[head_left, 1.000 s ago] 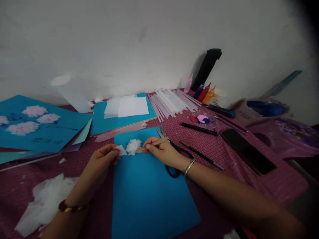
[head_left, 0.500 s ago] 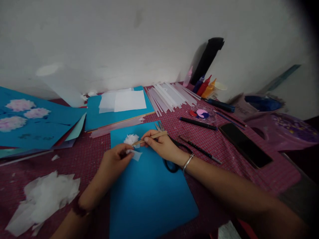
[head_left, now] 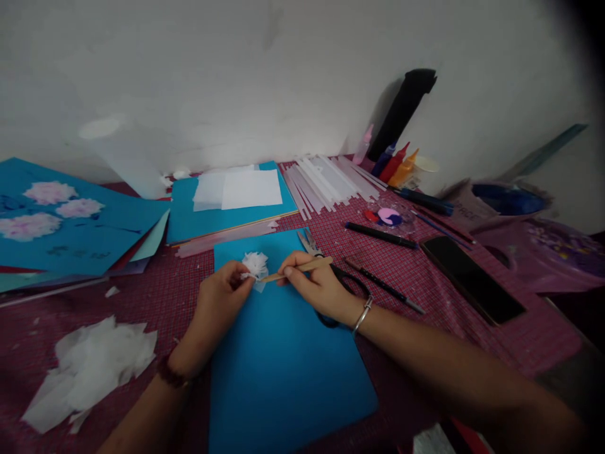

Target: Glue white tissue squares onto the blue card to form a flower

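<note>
My left hand [head_left: 224, 293] pinches a small piece of thin white paper at the edge of a white paper flower [head_left: 255, 263]. The flower lies near the top of a blue sheet [head_left: 288, 366]. In my right hand [head_left: 314, 284] is a thin wooden stick [head_left: 309, 265], held like a pen, its pointed tip close to the pinched paper. Black-handled scissors [head_left: 352, 275] lie partly under my right hand and wrist. A heap of white tissue pieces [head_left: 97, 366] rests to the left of my left forearm.
Finished flower pictures [head_left: 113, 236] stand at the left. White papers [head_left: 250, 189] and paper strips [head_left: 326, 183] lie behind. Paint bottles [head_left: 393, 162], pens [head_left: 380, 235], a brush [head_left: 385, 287], a phone [head_left: 472, 277] and pink containers [head_left: 496, 208] are on the right.
My left hand has moved up to the flower with the paper piece, which now sits against it. The stick in my right hand has shifted slightly right, and the whole view has shifted a little.
</note>
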### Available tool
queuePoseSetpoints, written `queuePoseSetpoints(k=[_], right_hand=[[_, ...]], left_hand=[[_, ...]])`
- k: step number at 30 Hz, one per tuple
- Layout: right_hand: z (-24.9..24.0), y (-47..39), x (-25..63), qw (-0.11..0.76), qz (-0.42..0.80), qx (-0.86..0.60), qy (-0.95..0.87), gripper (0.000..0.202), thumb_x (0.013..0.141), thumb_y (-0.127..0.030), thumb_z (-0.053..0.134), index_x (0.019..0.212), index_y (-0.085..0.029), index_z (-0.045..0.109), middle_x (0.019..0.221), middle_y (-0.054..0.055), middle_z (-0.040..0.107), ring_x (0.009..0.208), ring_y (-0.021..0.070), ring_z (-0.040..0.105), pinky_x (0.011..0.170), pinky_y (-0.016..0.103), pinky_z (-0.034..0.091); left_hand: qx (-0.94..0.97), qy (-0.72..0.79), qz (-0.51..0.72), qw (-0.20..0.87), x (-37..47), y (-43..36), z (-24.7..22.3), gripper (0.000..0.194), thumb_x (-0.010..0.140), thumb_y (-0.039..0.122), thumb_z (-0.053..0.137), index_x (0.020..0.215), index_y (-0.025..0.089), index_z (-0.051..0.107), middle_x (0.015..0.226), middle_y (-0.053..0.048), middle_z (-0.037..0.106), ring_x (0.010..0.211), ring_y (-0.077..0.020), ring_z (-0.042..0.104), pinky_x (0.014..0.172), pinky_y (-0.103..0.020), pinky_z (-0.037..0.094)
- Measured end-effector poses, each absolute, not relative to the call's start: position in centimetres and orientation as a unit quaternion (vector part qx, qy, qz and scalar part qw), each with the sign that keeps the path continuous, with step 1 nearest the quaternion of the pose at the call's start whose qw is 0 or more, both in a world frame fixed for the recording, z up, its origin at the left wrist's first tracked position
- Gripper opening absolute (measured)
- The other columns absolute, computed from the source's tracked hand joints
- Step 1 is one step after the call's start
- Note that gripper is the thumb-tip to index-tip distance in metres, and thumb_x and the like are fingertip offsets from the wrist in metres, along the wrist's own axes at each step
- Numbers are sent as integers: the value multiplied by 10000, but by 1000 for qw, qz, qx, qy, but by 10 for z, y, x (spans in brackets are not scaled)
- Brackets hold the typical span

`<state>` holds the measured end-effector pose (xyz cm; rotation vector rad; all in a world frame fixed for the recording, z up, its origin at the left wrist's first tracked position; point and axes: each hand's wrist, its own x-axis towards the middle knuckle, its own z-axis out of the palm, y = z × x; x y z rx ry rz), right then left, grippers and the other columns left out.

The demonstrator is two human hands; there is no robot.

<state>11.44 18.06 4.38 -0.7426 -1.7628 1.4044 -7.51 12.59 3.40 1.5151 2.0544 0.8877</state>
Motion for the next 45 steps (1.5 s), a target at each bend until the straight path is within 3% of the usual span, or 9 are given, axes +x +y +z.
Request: queuePoseSetpoints(k=[11,17,25,28,32,34,39,41,45], right_hand=[[47,180,112,345,389,-261,-813,199,899,-162,449,804,-197,621,833,14,664,808,151,618,787,313,461],[46,178,113,311,359,-256,-842,168,928,-197,448,921,-204,616,900,26,668,857,156,616,797,294,476],[44,169,117,189,211,-157,-946,194,940,-177,419,1019,-184,596,1047,108,625,971,219,559,857,375,443],[47,168,119,226,274,-170,-919,175,934,-205,429,957,-194,602,998,95,629,926,212,571,837,369,451],[43,176,119,388,510,-296,-708,264,960,-326,357,812,-204,538,727,31,611,684,167,596,675,303,489],[41,181,120,420,591,-327,-606,293,957,-379,346,786,-207,510,630,9,585,588,162,575,603,289,478],[41,181,122,370,598,-345,-622,349,937,-461,397,737,-207,528,574,4,588,539,158,538,572,282,439],[40,181,122,347,580,-343,-652,346,926,-475,414,751,-210,550,579,13,595,548,174,550,553,291,435],[39,179,121,315,558,-310,-702,341,914,-477,423,740,-222,567,599,39,612,572,207,568,558,322,448]], left_hand=[[538,731,347,237,-75,128,32,175,741,381,574,755,207,581,650,20,615,620,-165,589,575,-258,406],[533,731,372,207,-78,123,34,251,861,426,455,798,211,567,645,29,572,594,-148,536,555,-254,368],[499,730,398,247,-80,120,34,194,865,372,441,836,216,553,630,36,543,541,-135,511,517,-244,368],[510,727,389,244,-82,120,34,192,856,378,465,808,214,553,643,37,549,553,-132,513,516,-237,363],[484,715,419,281,-83,123,29,191,843,385,480,794,209,539,601,50,531,497,-122,486,475,-231,348],[474,702,440,297,-82,124,28,197,845,383,468,779,204,517,593,49,517,489,-118,480,472,-230,355],[492,696,445,274,-80,107,48,183,853,282,382,766,191,515,654,6,554,574,-141,537,513,-246,399],[529,691,423,253,-79,86,62,116,804,220,460,733,191,548,725,-12,592,674,-148,552,594,-250,411],[667,659,230,261,-81,24,84,137,799,151,484,685,190,549,741,-12,605,669,-132,526,610,-243,372]])
